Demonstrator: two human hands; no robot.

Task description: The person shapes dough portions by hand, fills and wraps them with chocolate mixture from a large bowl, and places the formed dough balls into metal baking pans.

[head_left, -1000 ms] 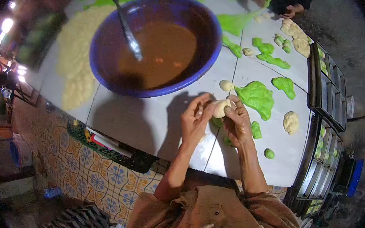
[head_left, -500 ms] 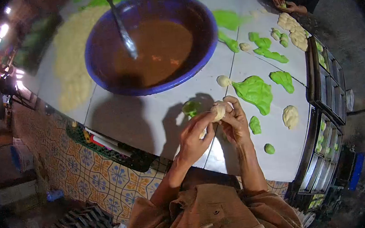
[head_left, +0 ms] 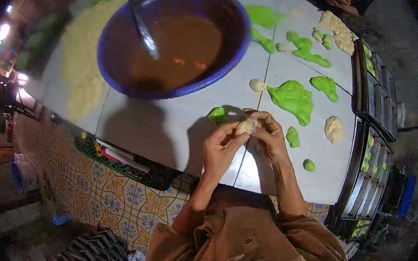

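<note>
**Pinching pale dough above the desk**

Holding a small pale dough piece [head_left: 245, 126] between left hand [head_left: 218, 152] and right hand [head_left: 272, 142], with the fingers of each drawn narrow around it, above the tiled desk [head_left: 318, 170]. Having a small green dough piece [head_left: 216, 114] on the desk just beyond, near the left hand. Facing a blue-purple basin [head_left: 190, 90] of brown contents, with a metal spoon [head_left: 144, 33] leaning inside. Having a large green dough piece [head_left: 291, 101] to the right, touching a pale dough ball [head_left: 257, 85], with metal trays [head_left: 376, 86] along the desk's right edge.
</note>
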